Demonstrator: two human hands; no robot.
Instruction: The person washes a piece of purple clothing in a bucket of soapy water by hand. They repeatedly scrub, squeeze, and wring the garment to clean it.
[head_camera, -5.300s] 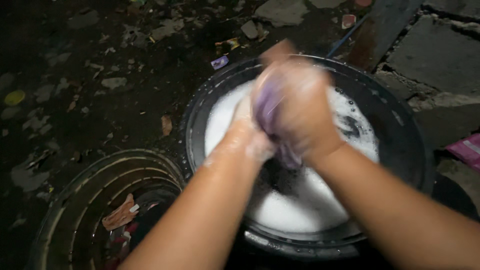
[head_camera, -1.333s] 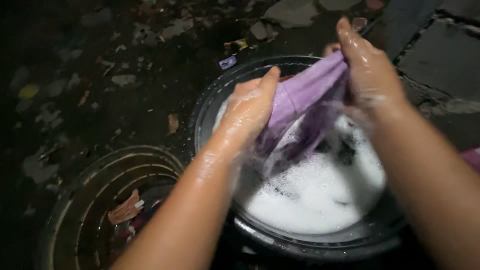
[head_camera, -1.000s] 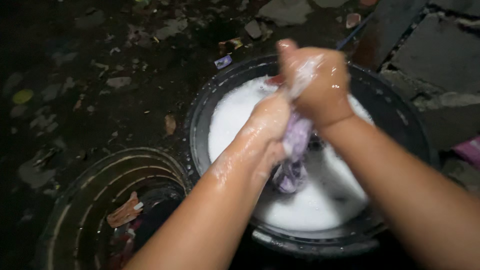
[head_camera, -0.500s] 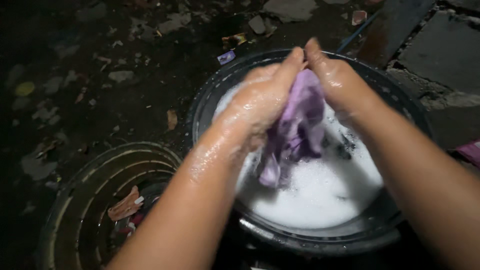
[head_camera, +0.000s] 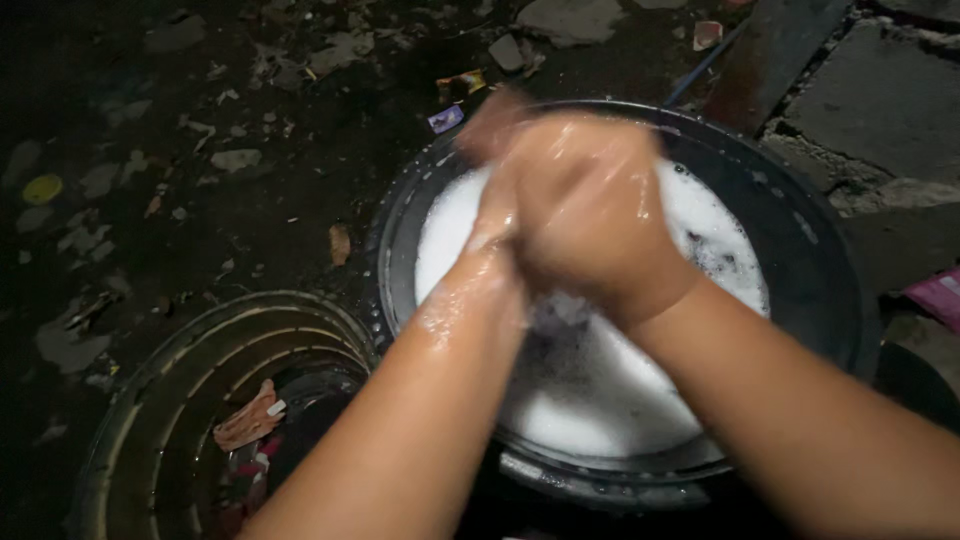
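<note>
Litter on dark ground at far left: a round yellow cap-like piece (head_camera: 42, 188), pale scraps around it. Lower left, ribbed dark basin (head_camera: 150, 400) with a pinkish-orange cloth or wrapper (head_camera: 250, 418) crumpled inside among other dark items; not clear what they are. Left hand (head_camera: 500, 215) and right hand (head_camera: 590, 215) pressed tight together, wet and soapy, blurred, above the round black tub (head_camera: 830, 300) full of white suds (head_camera: 600, 400). Whatever they squeeze is almost hidden; only a dim bit of greyish-purple cloth (head_camera: 560, 312) shows under the palms, hanging at the foam. Judging by thick lather and dripping forearms, washing looks mid-way: cloth soaped, no rinse water or wrung pile seen. Behind tub rim, a small yellow-orange wrapper (head_camera: 460, 85) and a small purple-white packet (head_camera: 446, 119) on the ground. Far right, grey stone slabs (head_camera: 870, 100) and a pink package edge (head_camera: 938, 296) by the tub.
</note>
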